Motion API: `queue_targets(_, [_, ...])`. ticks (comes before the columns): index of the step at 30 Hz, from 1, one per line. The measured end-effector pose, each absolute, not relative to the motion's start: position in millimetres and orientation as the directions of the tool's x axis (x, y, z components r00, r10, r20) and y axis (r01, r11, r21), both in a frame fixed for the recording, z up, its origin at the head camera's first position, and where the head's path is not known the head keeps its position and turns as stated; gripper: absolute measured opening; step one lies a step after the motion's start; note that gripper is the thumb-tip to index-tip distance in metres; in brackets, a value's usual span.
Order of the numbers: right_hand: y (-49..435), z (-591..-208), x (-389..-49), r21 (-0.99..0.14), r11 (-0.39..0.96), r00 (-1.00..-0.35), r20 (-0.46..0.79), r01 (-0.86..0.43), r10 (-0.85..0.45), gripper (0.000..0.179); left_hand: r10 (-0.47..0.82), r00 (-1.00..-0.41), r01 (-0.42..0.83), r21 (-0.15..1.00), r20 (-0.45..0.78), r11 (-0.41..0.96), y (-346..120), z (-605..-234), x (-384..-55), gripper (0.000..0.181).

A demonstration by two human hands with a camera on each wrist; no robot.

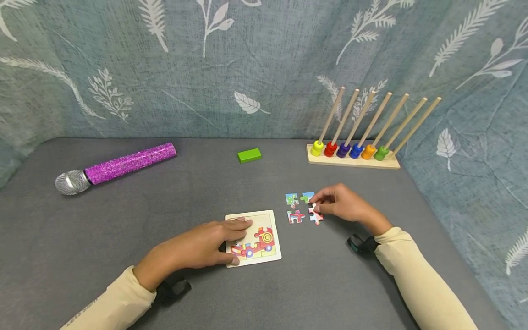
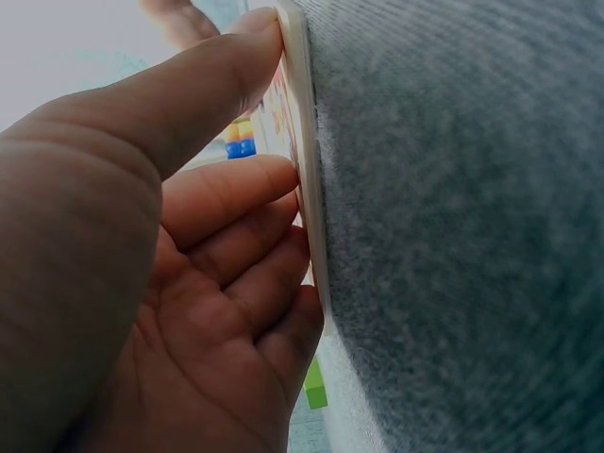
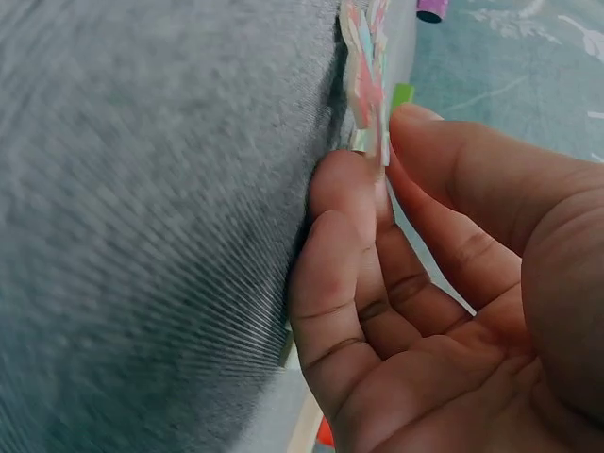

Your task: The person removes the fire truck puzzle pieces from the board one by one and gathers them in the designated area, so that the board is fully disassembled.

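Observation:
My left hand [image 1: 202, 243] rests on a square wooden puzzle board [image 1: 277, 238], fingers spread over its left part and thumb near the lower edge. Red vehicle pieces [image 1: 266, 238] fill the board's lower and right parts; bare wood shows above them. In the left wrist view the fingertips press the board's face beside its pale rim [image 2: 310, 170]. To the right, my right hand [image 1: 344, 204] pinches a pink-and-white puzzle piece [image 1: 316, 216] between thumb and fingers. The right wrist view shows this puzzle piece [image 3: 380, 113] on edge at the thumb tip. Three loose pieces [image 1: 295, 217] lie beside it.
At the back right stands a wooden peg stand [image 1: 352, 160] with tall pegs and coloured beads. A green block [image 1: 249, 156] lies at the back middle. On the left is a purple glittery microphone [image 1: 128, 163]. A patterned cloth [image 1: 185, 78] hangs behind the grey table [image 1: 198, 192].

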State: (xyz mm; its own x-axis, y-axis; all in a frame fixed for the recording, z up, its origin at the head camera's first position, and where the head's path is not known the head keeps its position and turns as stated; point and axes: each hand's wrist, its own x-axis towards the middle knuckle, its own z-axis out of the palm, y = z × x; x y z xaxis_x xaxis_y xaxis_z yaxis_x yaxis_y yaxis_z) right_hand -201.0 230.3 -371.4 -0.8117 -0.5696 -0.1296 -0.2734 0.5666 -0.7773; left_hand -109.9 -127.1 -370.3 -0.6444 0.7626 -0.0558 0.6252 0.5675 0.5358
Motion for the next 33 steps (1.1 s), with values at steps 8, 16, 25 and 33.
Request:
queue_targets(8, [230.9,-361.3,-202.4,-0.736,0.597,-0.839,-0.071,-0.321,-0.539,0.019,0.761,-0.646,0.622,0.537,-0.06,0.57,-126.1,-371.1,-110.1,0.06])
queue_targets(16, [215.3,-356.7,-199.0,-0.741,0.591,-0.824,-0.091,-0.318,-0.559,0.018,0.763,-0.644,0.626,0.537,-0.054,0.566,-126.6,-372.5,-110.2,0.06])
queue_targets(25, [195.5,-354.5,-191.4,-0.745,0.566,-0.798,-0.077,-0.353,-0.598,0.016,0.767,-0.64,0.627,0.54,-0.053,0.561,-127.2,-374.1,-110.8,0.064])
queue_targets(33, [182.4,-355.4,-187.8,-0.752,0.511,-0.752,-0.031,-0.416,-0.658,0.017,0.767,-0.64,0.623,0.549,-0.052,0.557,-126.8,-374.6,-111.3,0.063])
